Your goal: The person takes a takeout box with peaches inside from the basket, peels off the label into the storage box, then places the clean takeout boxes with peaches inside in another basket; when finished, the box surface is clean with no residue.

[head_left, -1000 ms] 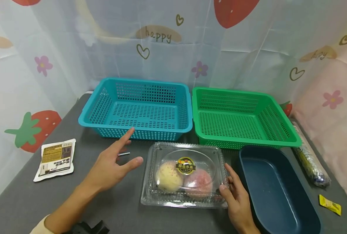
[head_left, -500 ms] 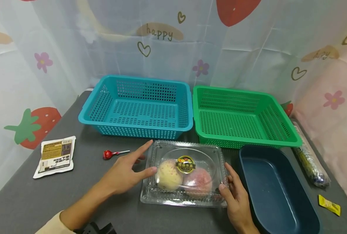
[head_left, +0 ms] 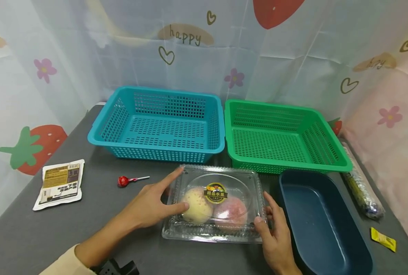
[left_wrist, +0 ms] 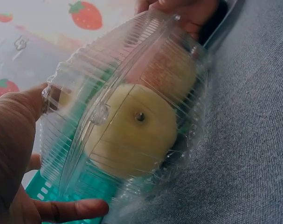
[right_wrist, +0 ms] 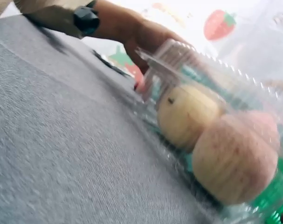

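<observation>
A clear plastic box (head_left: 207, 233) with a round label lies on the table, holding a yellow fruit (head_left: 195, 208) and a pink fruit (head_left: 232, 212). My left hand (head_left: 147, 208) is at its left side, thumb over the lid and index finger at the far left corner. The right hand (head_left: 277, 240) grips the right side, thumb on the near right part. In the left wrist view the left hand (left_wrist: 20, 140) spreads around the end of the box (left_wrist: 104, 114) by the yellow fruit (left_wrist: 136, 133). Its lid looks closed.
Behind the box stand a blue basket (head_left: 162, 151) and a green basket (head_left: 290, 164). A dark blue tub (head_left: 322, 221) is on the right, with a long wrapped packet (head_left: 363, 191) and a yellow sachet (head_left: 382, 239) beyond. To the left lie a red lollipop (head_left: 123, 181) and a white pouch (head_left: 60, 184).
My left hand has moved right, from over the lollipop to the box's left side, uncovering the lollipop. The right hand has kept its hold, and the box has stayed nearly in place.
</observation>
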A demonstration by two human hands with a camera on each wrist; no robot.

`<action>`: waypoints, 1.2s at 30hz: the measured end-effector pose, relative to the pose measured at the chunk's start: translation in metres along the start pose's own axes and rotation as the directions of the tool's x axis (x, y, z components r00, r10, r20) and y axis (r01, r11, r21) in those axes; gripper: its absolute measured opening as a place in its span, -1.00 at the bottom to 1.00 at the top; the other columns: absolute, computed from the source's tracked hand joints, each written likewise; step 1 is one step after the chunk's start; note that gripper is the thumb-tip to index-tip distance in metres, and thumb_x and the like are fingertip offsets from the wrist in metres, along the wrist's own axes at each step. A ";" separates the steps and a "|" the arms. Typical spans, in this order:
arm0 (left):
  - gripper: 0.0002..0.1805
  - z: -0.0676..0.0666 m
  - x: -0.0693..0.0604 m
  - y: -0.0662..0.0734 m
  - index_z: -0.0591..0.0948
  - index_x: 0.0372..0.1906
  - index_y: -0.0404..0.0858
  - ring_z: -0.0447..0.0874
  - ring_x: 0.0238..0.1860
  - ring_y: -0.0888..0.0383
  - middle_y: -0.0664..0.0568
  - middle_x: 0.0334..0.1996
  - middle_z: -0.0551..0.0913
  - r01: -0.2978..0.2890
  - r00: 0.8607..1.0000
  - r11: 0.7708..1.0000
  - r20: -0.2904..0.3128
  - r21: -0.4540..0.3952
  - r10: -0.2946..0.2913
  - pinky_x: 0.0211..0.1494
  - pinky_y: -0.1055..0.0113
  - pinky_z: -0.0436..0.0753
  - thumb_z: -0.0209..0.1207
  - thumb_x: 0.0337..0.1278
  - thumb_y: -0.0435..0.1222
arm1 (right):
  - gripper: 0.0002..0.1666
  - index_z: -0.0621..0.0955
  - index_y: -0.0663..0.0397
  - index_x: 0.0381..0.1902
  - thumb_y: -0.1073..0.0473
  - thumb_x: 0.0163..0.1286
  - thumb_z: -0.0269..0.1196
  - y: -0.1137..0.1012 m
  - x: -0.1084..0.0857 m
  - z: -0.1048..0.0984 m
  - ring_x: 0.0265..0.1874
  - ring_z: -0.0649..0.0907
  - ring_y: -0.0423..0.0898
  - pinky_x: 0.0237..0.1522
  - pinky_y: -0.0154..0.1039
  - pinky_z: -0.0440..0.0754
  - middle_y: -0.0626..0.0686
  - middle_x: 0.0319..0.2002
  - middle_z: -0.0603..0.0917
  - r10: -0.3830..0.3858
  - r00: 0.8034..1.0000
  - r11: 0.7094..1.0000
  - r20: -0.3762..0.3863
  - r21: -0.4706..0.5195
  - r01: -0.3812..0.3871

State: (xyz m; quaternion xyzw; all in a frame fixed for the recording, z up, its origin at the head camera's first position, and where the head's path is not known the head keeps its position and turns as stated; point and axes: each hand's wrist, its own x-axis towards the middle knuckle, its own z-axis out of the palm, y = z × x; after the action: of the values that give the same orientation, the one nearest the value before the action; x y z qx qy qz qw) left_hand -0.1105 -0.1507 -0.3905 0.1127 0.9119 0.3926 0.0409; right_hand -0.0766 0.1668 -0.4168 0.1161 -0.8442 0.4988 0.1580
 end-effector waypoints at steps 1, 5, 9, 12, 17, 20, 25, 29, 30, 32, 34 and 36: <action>-0.03 0.000 0.000 0.000 0.09 0.49 0.32 0.56 -0.27 0.09 -0.08 -0.25 0.62 -0.001 1.000 1.000 0.005 -0.014 0.001 -0.26 0.09 0.56 0.27 -0.05 0.27 | -0.32 0.27 0.10 0.44 0.33 0.38 0.13 -0.003 -0.001 0.000 -0.21 0.44 -0.12 -0.36 -0.24 0.54 0.10 -0.12 0.44 0.000 1.000 0.999 -0.006 -0.046 -0.001; -0.07 0.000 0.001 0.001 0.17 0.48 0.22 0.38 -0.59 0.20 0.10 -0.61 0.46 -0.023 0.999 0.996 0.026 -0.082 0.025 -0.51 0.27 0.43 0.33 -0.03 0.16 | -0.24 0.19 0.01 0.49 0.24 0.38 0.18 -0.018 -0.004 -0.005 -0.05 0.37 -0.02 -0.24 -0.06 0.51 0.19 0.02 0.33 0.033 0.999 0.987 0.009 -0.159 -0.031; -0.14 0.003 0.002 0.002 0.29 0.44 0.10 0.36 -0.61 0.21 0.11 -0.64 0.43 -0.042 0.998 0.987 0.032 -0.152 0.048 -0.55 0.29 0.41 0.35 -0.01 0.08 | -0.17 0.17 -0.05 0.50 0.21 0.34 0.24 -0.034 -0.003 -0.012 0.02 0.37 0.05 -0.12 0.05 0.45 0.22 0.08 0.28 0.024 0.999 0.979 0.025 -0.202 -0.019; -0.16 0.004 0.004 0.001 0.32 0.42 0.05 0.35 -0.63 0.20 0.08 -0.65 0.42 -0.040 0.998 0.968 0.039 -0.249 0.051 -0.58 0.32 0.39 0.38 -0.01 0.00 | -0.13 0.20 -0.06 0.49 0.24 0.28 0.28 -0.043 0.002 -0.018 0.00 0.38 0.01 -0.11 -0.01 0.42 0.20 0.08 0.30 -0.039 0.999 0.974 0.027 -0.222 0.044; -0.16 0.005 0.006 0.001 0.30 0.42 0.01 0.33 -0.64 0.18 0.03 -0.68 0.39 -0.007 0.996 0.908 0.076 -0.419 0.043 -0.62 0.37 0.35 0.40 -0.01 -0.16 | -0.11 0.21 -0.07 0.49 0.23 0.24 0.31 -0.056 0.018 -0.031 -0.01 0.42 0.01 -0.13 -0.03 0.43 0.21 0.07 0.34 -0.109 0.991 0.959 0.076 -0.256 0.124; -0.16 0.006 0.006 0.001 0.29 0.42 0.01 0.32 -0.65 0.19 0.04 -0.69 0.37 0.003 0.995 0.891 0.089 -0.455 0.042 -0.63 0.39 0.34 0.40 -0.01 -0.19 | -0.15 0.24 -0.06 0.47 0.22 0.27 0.32 -0.065 0.030 -0.040 -0.01 0.43 0.01 -0.12 0.02 0.46 0.17 0.05 0.37 -0.119 0.984 0.954 0.129 -0.259 0.149; -0.15 0.007 0.007 0.000 0.27 0.43 -0.02 0.30 -0.66 0.21 0.06 -0.71 0.36 0.002 0.995 0.880 0.093 -0.475 0.048 -0.63 0.40 0.34 0.39 -0.01 -0.21 | -0.30 0.41 -0.04 0.36 0.22 0.27 0.35 -0.077 0.057 -0.049 -0.10 0.46 -0.13 -0.16 -0.17 0.50 0.00 -0.04 0.47 -0.180 0.952 0.945 0.247 -0.225 0.237; -0.15 0.008 0.008 -0.001 0.28 0.42 -0.04 0.30 -0.67 0.21 0.07 -0.71 0.35 0.002 0.995 0.879 0.092 -0.477 0.047 -0.63 0.40 0.34 0.40 -0.02 -0.22 | -0.43 0.51 0.03 0.26 0.25 0.29 0.33 -0.083 0.080 -0.049 -0.22 0.48 -0.13 -0.25 -0.18 0.52 -0.08 -0.14 0.50 -0.213 0.906 0.942 0.366 -0.171 0.290; -0.15 0.008 0.008 -0.002 0.28 0.42 -0.05 0.30 -0.68 0.21 0.07 -0.71 0.35 0.001 0.995 0.879 0.092 -0.477 0.049 -0.64 0.39 0.34 0.40 -0.02 -0.22 | -0.46 0.52 0.04 0.24 0.25 0.29 0.33 -0.084 0.085 -0.047 -0.24 0.47 -0.12 -0.27 -0.16 0.52 -0.08 -0.16 0.50 -0.212 0.896 0.943 0.390 -0.158 0.292; -0.15 0.008 0.008 -0.002 0.28 0.42 -0.05 0.30 -0.68 0.21 0.07 -0.72 0.35 0.000 0.994 0.878 0.093 -0.479 0.051 -0.64 0.39 0.35 0.40 -0.02 -0.22 | -0.49 0.55 0.05 0.21 0.26 0.29 0.33 -0.085 0.093 -0.043 -0.26 0.46 -0.10 -0.30 -0.14 0.52 -0.09 -0.19 0.50 -0.203 0.880 0.949 0.430 -0.136 0.285; -0.15 0.008 0.008 -0.003 0.28 0.42 -0.05 0.29 -0.69 0.21 0.07 -0.72 0.34 0.000 0.994 0.876 0.096 -0.482 0.053 -0.65 0.39 0.34 0.40 -0.02 -0.22 | -0.51 0.57 0.04 0.19 0.27 0.28 0.34 -0.085 0.099 -0.036 -0.27 0.46 -0.09 -0.30 -0.14 0.51 -0.11 -0.17 0.51 -0.194 0.866 0.951 0.462 -0.127 0.281; -0.15 0.007 0.008 -0.003 0.27 0.42 -0.05 0.28 -0.69 0.21 0.07 -0.72 0.34 0.001 0.994 0.874 0.098 -0.486 0.054 -0.65 0.39 0.34 0.40 -0.01 -0.22 | -0.53 0.59 0.05 0.16 0.28 0.28 0.34 -0.083 0.103 -0.027 -0.25 0.47 -0.10 -0.30 -0.15 0.52 -0.11 -0.16 0.53 -0.186 0.850 0.953 0.493 -0.120 0.278</action>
State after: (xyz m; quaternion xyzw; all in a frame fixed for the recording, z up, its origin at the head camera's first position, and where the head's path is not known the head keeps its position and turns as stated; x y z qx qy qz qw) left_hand -0.1173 -0.1460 -0.3972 0.1325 0.7791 0.6024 0.1118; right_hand -0.1386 0.1469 -0.2979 0.3211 -0.8796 0.3505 0.0153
